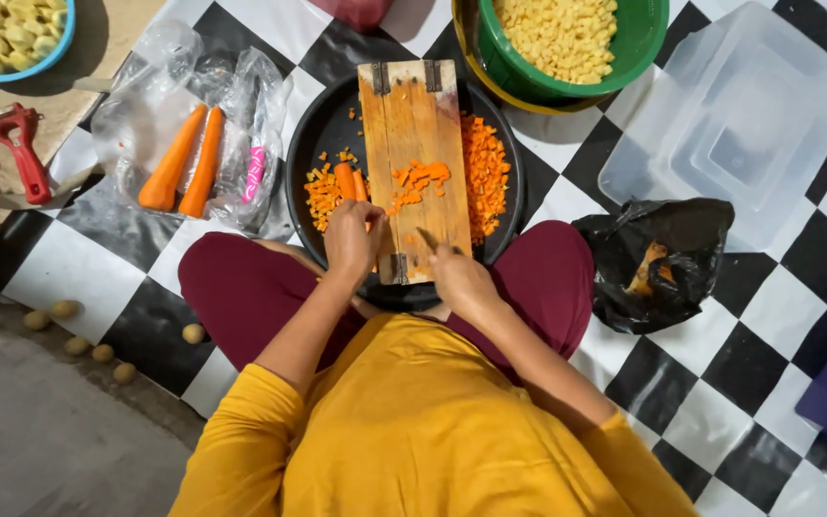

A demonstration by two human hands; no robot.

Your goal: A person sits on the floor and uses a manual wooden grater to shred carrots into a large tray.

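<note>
A wooden cutting board (412,124) lies across a round black tray (310,153) on my lap. Diced carrot (420,179) is piled on the board and in the tray on both sides (485,172). My left hand (354,237) rests at the board's near left edge, fingers on peeled carrot sticks (347,179) that lie beside the board. My right hand (458,278) grips a knife (427,238) whose blade points up over the board's near end.
Two whole carrots (184,161) lie on a clear plastic bag at left, near a red peeler (21,148). A green bowl of yellow cubes (567,43), a clear plastic tub (734,115), a black bag of peelings (658,263) and small potatoes (69,325) surround me.
</note>
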